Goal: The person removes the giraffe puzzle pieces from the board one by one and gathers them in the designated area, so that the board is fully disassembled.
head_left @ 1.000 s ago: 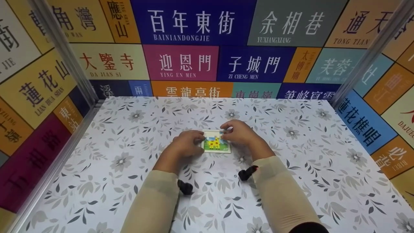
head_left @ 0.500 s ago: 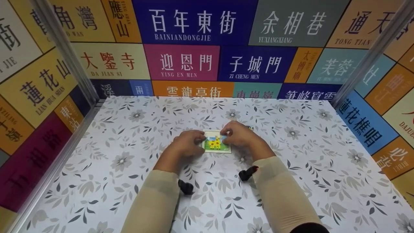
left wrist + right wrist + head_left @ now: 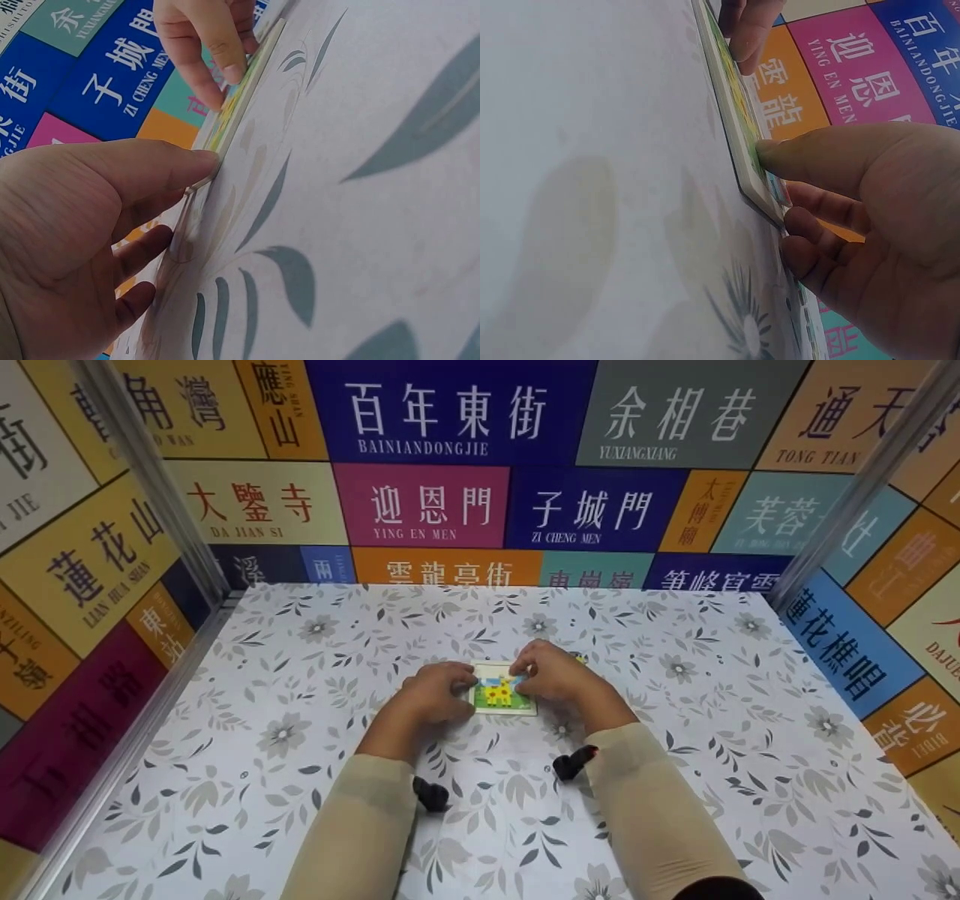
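A small cream-framed jigsaw puzzle (image 3: 495,709) lies flat on the table, showing a yellow giraffe on green grass. A cream strip is bare along its far side. My left hand (image 3: 439,692) grips the puzzle's left edge, its thumb (image 3: 199,163) over the frame and the other fingers beyond it. From the right, my right hand (image 3: 559,671) reaches over the far right corner, with its thumb (image 3: 780,155) on the picture. A light-blue puzzle piece (image 3: 778,187) shows between that thumb and the fingers, mostly hidden by them.
A little yellow-and-dark thing (image 3: 577,657) lies just behind my right hand, partly covered by it. White floral cloth covers the table (image 3: 300,825). Panels with large printed characters (image 3: 427,506) stand along the back and both sides.
My right hand has shifted slightly over the puzzle's right side, and the blue at the upper right sits lower. The yellow-and-dark thing behind it has come into view. My left hand stays put.
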Tool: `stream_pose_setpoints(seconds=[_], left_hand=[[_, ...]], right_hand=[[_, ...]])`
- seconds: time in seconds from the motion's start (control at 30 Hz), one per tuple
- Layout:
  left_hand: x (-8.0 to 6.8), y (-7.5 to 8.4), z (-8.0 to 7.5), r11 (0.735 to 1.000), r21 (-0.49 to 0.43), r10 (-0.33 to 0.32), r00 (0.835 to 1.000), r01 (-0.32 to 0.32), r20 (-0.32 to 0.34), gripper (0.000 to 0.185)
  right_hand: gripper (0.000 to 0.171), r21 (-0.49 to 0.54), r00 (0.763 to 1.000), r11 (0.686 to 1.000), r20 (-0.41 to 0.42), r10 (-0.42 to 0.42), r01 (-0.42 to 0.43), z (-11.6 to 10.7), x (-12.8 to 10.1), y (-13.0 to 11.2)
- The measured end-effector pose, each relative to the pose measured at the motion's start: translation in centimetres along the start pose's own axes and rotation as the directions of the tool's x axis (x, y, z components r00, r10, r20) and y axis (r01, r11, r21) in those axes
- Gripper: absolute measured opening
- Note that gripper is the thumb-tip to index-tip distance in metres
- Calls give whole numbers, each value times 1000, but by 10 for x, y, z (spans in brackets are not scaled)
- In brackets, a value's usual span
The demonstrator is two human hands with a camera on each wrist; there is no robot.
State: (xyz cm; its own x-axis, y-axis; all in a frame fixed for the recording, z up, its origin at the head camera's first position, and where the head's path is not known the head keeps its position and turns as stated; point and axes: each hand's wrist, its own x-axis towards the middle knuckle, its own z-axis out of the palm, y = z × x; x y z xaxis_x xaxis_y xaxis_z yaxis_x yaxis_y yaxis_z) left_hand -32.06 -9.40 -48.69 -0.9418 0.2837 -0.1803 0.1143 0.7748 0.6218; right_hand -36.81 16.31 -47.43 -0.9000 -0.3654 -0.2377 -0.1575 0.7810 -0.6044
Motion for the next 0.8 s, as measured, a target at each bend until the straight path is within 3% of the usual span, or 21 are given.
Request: stream_pose_setpoints(seconds=[0.3, 0.6, 0.8], left_hand=[[2, -1, 0, 1000, 1, 10, 1000, -10, 9, 53], [0, 1, 1, 1000, 3, -4, 1000, 4, 1, 53], [-2, 1, 0, 1000, 11, 22, 1000, -22, -12, 54]], right_hand=[[55, 10, 999, 999, -33, -32, 33, -1, 2, 1], [45, 2, 998, 999, -53, -34, 34, -3, 3, 3], [45, -51, 995, 997, -79, -55, 51, -2, 4, 2]])
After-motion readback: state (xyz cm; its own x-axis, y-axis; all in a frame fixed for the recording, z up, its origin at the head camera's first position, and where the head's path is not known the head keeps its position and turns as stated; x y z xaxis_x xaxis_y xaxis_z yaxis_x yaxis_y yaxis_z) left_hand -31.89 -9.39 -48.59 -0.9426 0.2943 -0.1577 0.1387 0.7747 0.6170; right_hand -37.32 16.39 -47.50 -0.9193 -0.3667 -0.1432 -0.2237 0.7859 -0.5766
